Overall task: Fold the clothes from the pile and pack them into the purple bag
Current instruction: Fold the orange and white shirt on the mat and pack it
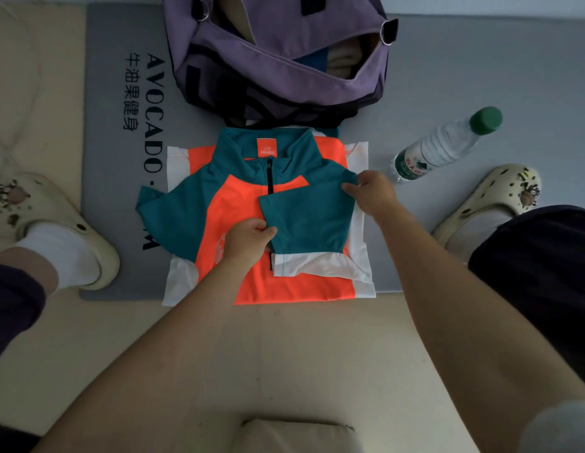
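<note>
A beige cushion (294,434) lies closest, at the bottom edge. Beyond it, on the grey mat (121,152), the orange, teal and white jersey (238,220) lies flat, just before the open purple bag (278,67). The left hand (248,238) pinches the folded teal sleeve's inner edge; the right hand (372,191) pinches its shoulder corner. A water bottle (444,145) lies to the right.
</note>
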Action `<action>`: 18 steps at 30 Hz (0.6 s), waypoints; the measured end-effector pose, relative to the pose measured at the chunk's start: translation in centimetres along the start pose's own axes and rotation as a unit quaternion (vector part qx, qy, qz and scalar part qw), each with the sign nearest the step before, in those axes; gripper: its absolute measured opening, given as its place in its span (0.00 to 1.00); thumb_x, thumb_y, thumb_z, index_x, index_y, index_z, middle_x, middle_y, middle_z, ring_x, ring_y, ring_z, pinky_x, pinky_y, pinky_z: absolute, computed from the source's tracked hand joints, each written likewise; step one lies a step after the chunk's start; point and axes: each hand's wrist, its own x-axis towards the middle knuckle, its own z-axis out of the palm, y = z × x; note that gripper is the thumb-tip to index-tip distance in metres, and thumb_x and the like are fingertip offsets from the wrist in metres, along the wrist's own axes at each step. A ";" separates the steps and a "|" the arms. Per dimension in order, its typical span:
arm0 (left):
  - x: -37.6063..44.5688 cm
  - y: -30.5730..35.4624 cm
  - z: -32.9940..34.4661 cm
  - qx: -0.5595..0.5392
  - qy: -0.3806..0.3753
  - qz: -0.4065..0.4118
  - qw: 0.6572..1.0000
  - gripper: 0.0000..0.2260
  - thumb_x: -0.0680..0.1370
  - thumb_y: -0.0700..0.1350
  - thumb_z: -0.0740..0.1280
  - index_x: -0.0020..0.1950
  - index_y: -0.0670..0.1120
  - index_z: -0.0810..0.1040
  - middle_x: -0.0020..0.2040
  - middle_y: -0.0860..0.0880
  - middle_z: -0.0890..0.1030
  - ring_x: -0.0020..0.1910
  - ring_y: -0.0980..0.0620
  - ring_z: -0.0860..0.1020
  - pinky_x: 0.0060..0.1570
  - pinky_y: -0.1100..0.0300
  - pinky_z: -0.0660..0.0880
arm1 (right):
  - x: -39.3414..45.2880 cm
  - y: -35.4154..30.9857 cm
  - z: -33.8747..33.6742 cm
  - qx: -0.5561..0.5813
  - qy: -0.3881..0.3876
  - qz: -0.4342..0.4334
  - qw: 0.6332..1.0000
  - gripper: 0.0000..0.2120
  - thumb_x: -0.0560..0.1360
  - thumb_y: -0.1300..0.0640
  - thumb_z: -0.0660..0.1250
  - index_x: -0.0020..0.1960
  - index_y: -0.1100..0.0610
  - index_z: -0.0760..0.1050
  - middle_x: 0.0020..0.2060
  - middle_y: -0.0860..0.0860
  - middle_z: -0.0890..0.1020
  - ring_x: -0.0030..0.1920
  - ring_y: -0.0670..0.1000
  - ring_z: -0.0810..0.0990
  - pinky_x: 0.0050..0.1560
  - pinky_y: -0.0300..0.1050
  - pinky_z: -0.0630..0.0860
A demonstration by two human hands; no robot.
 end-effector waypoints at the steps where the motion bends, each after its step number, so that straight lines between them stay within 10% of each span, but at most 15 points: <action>1: 0.1 0.2 -0.5 0.012 0.008 0.013 1.000 0.08 0.76 0.46 0.71 0.37 0.49 0.79 0.36 0.47 0.83 0.36 0.48 0.82 0.43 0.52 0.79 | 0.0 -0.1 0.0 -0.006 0.023 0.000 1.000 0.12 0.76 0.52 0.69 0.50 0.61 0.75 0.44 0.55 0.77 0.45 0.55 0.74 0.43 0.42 0.66; 8: 1.4 1.5 -9.0 0.169 0.280 0.165 0.930 0.04 0.76 0.44 0.68 0.48 0.45 0.80 0.52 0.44 0.77 0.53 0.47 0.74 0.48 0.64 0.65 | -4.8 -3.5 4.7 -0.138 0.165 -0.233 0.948 0.23 0.74 0.51 0.70 0.63 0.62 0.70 0.55 0.60 0.75 0.54 0.63 0.75 0.50 0.57 0.73; 14: 2.9 -1.1 -15.1 0.309 0.055 0.117 0.942 0.23 0.72 0.50 0.73 0.65 0.49 0.73 0.62 0.49 0.78 0.62 0.47 0.75 0.64 0.46 0.71 | -7.3 -7.9 12.4 -0.300 0.044 -0.381 0.873 0.34 0.72 0.42 0.69 0.75 0.51 0.65 0.73 0.56 0.67 0.74 0.60 0.62 0.68 0.61 0.63; 18: 3.3 -3.0 -18.0 0.330 0.059 0.070 0.940 0.23 0.71 0.54 0.75 0.62 0.50 0.73 0.60 0.49 0.78 0.59 0.46 0.77 0.61 0.46 0.72 | -6.4 -7.5 14.6 -0.380 -0.012 -0.330 0.864 0.41 0.74 0.36 0.65 0.79 0.46 0.50 0.80 0.51 0.47 0.79 0.57 0.41 0.75 0.63 0.49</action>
